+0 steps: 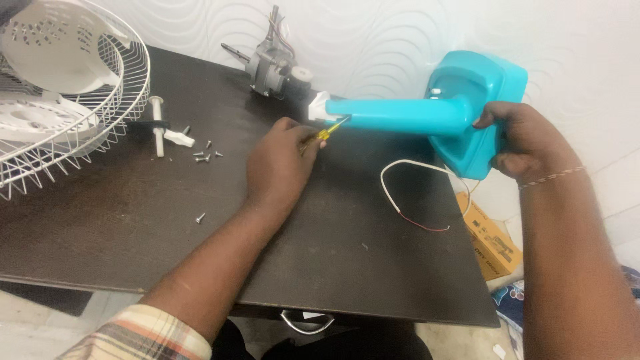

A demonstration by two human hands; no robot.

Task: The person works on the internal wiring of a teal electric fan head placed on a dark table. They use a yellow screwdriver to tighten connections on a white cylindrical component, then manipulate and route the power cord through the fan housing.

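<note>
On the dark table, I counted one white wire fan guard at far left, then six loose screws. My left hand gripped one yellow-handled screwdriver, its tip aimed right. My right hand clasped the one turquoise fan stand, its neck lying horizontally, pointing left toward one grey motor.

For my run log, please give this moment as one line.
left hand: holds yellow-handled screwdriver at turquoise plastic fan stand | right hand: grips stand base | loose metal screws on dark table
</note>
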